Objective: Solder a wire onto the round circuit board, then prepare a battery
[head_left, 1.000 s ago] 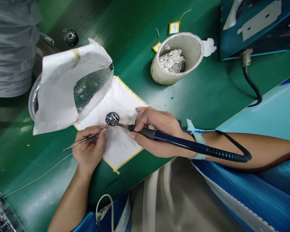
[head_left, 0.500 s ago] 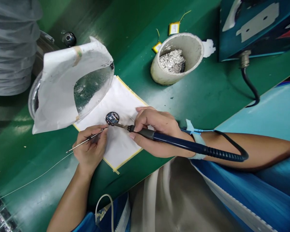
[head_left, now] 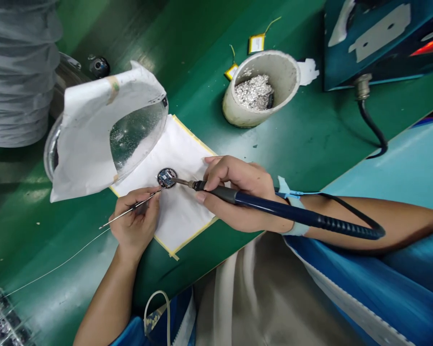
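A small round device with a blue circuit board (head_left: 167, 178) lies on a white sheet (head_left: 187, 211) edged with yellow tape. My right hand (head_left: 238, 190) is closed around a soldering iron (head_left: 222, 193), whose tip reaches over the board's right part. My left hand (head_left: 135, 218) pinches a thin metal pick (head_left: 132, 209) at the device's lower left edge. From under that hand a thin pale wire (head_left: 65, 258) trails across the bench to the left; whether the fingers hold it too is hidden. A light blue strap (head_left: 295, 211) circles my right wrist.
A clear round shield with white paper (head_left: 82, 139) leans over the sheet's back left, near a grey ribbed hose (head_left: 19, 72). Behind stand a pale cup of metallic scraps (head_left: 229, 108) and two yellow-edged battery cells (head_left: 256, 43). A teal box (head_left: 378, 57) with a cable is at right.
The iron's tip has shifted from the device's lower edge up onto the board's right part. My right hand has moved slightly right; my left hand stays nearly in place.
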A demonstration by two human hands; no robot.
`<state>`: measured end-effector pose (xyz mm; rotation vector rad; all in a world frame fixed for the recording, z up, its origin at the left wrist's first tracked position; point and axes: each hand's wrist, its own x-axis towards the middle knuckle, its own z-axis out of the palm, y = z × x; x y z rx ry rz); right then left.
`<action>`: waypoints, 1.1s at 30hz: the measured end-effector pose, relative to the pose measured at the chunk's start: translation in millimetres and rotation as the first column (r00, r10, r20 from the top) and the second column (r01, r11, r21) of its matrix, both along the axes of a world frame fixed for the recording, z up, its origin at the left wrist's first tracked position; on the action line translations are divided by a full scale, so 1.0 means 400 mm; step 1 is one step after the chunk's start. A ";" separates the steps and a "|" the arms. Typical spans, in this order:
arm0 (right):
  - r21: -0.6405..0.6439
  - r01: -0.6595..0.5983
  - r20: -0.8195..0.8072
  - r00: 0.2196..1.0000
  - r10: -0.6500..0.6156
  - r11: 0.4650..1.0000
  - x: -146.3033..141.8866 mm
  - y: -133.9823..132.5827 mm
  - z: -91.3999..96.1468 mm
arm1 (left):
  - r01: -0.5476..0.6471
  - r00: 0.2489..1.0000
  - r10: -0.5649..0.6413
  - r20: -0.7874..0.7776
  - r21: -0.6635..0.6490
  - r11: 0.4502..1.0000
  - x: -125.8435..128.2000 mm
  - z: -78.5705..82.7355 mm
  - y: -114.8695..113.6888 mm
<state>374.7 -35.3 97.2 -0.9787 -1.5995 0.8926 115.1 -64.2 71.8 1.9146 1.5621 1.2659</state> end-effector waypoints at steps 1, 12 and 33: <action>0.003 0.000 0.000 1.000 0.000 1.000 0.000 0.000 0.000 | 0.002 1.000 -0.002 0.003 -0.003 1.000 0.000 0.001 0.000; 0.017 -0.087 0.047 0.995 0.086 0.996 -0.003 0.002 0.000 | 0.028 0.998 -0.027 0.060 -0.012 1.000 -0.003 -0.003 0.001; 0.044 0.067 -0.014 0.998 -0.067 0.997 0.000 0.005 0.000 | 0.065 0.994 -0.063 0.090 -0.020 0.998 -0.005 0.001 0.007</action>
